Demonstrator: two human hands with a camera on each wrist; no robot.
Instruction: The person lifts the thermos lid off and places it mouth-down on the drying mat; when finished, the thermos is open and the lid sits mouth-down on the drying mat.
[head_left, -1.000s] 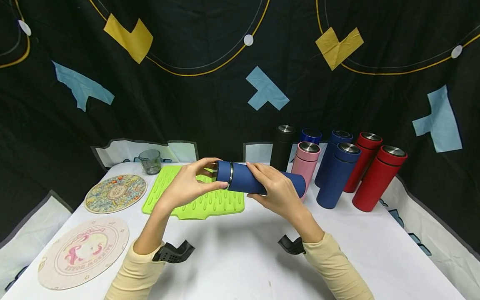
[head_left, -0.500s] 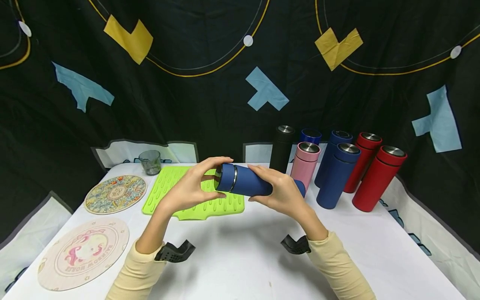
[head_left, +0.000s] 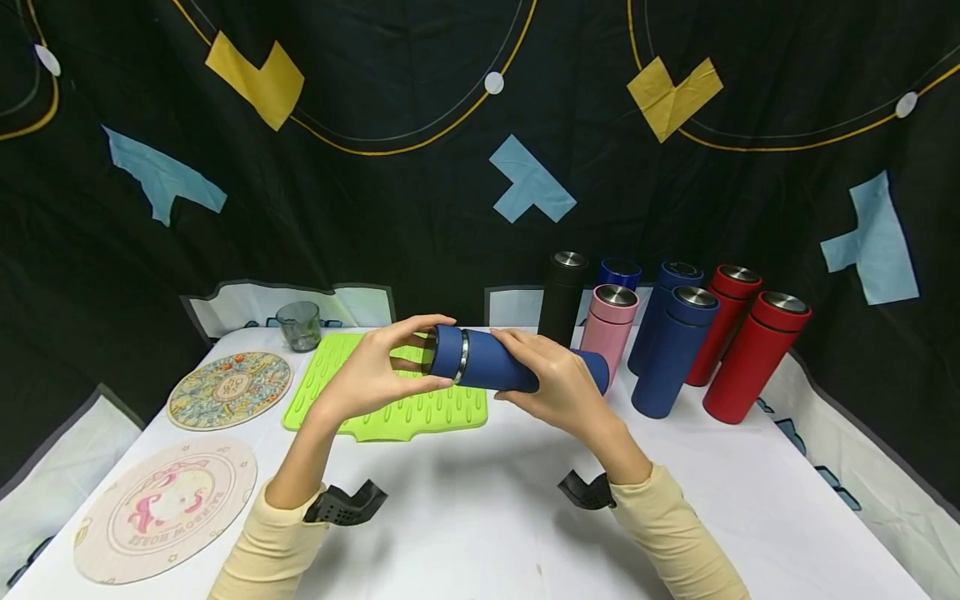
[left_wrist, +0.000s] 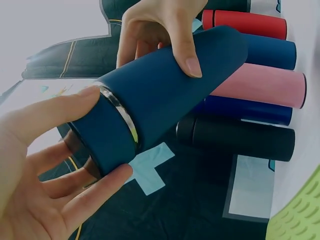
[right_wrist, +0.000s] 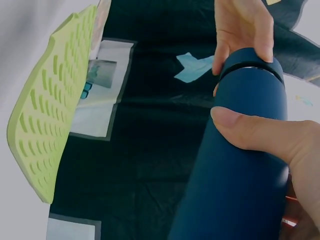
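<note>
A dark blue thermos flask [head_left: 491, 358] is held on its side above the table, its lid [head_left: 448, 352] pointing left. My left hand [head_left: 375, 379] pinches that lid, thumb on one side and fingers around the other, as the left wrist view shows. A shiny steel ring [left_wrist: 122, 112] shows between lid and body. Around the flask's body curls my right hand [head_left: 553, 379], its thumb [right_wrist: 245, 127] lying along the near side in the right wrist view. Beneath the flask is a green ridged mat [head_left: 420, 417], partly covered by the hands.
On the right stand several upright flasks: black [head_left: 562, 296], pink [head_left: 609, 329], blue [head_left: 675, 358] and red [head_left: 756, 358]. At the left are a glass [head_left: 300, 325], a patterned round mat [head_left: 231, 387] and a pink round mat [head_left: 167, 508]. A dark curtain [head_left: 420, 217] hangs behind.
Half a second ago the flask's lid end was angled more toward me, showing less of its length; it has swung back. My left hand has shifted slightly left, fingers moved around the lid.
</note>
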